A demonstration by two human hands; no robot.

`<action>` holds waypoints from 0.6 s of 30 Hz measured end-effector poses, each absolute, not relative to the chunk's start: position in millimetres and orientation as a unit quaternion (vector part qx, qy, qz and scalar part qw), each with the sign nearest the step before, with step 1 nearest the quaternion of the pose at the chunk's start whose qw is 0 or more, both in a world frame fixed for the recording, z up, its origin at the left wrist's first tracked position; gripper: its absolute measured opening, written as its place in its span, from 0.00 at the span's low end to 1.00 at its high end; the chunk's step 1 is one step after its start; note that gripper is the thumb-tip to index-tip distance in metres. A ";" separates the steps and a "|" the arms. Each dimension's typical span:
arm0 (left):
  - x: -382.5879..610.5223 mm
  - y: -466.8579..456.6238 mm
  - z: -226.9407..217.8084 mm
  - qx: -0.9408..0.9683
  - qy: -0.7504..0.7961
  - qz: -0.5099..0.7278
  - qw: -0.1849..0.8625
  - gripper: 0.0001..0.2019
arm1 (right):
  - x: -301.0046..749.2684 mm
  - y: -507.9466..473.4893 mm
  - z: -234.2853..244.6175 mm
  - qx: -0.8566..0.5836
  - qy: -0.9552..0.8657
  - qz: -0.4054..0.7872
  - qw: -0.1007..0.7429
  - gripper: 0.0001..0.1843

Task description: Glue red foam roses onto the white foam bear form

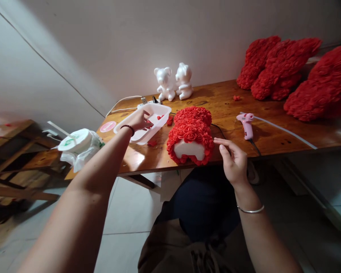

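Note:
My left hand (140, 120) reaches into a white plastic tray (143, 138), fingers apart, close to a small red foam rose (149, 123). Whether the fingertips touch that rose I cannot tell. A figure covered in red foam roses (191, 127) lies at the table's front edge, its bare white patch (189, 150) facing me. To the right of it, my right hand (233, 157) is open, with its fingertips beside the roses; contact is unclear. A pink glue gun (246, 125) stands on the table farther right, a clear glue stick (285, 132) extending from its back.
Two white foam bears (165, 84) sit at the back, near a power strip (144, 104). Several rose-covered figures (290, 68) occupy the right side of the wooden table (224, 104). A white tub with a bag around it (78, 146) stands left. Loose red petals lie around the tray.

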State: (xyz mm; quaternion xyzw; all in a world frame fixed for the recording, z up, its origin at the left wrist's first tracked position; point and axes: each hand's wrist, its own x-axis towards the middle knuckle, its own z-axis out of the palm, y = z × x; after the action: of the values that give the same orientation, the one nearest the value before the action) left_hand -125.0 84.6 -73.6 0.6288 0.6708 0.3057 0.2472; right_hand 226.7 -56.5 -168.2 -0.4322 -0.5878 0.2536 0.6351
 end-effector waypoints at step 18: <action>-129.4 32.5 -63.4 0.617 0.696 0.339 0.143 0.13 | 227.1 -33.4 -154.0 -0.388 -0.632 0.222 0.633 0.13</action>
State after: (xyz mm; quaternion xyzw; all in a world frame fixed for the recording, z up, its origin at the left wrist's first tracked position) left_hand -129.4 32.5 -63.4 0.6169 0.6956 0.3393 0.1432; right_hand 227.1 -33.4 -154.0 -0.3883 -0.6321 0.2221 0.6327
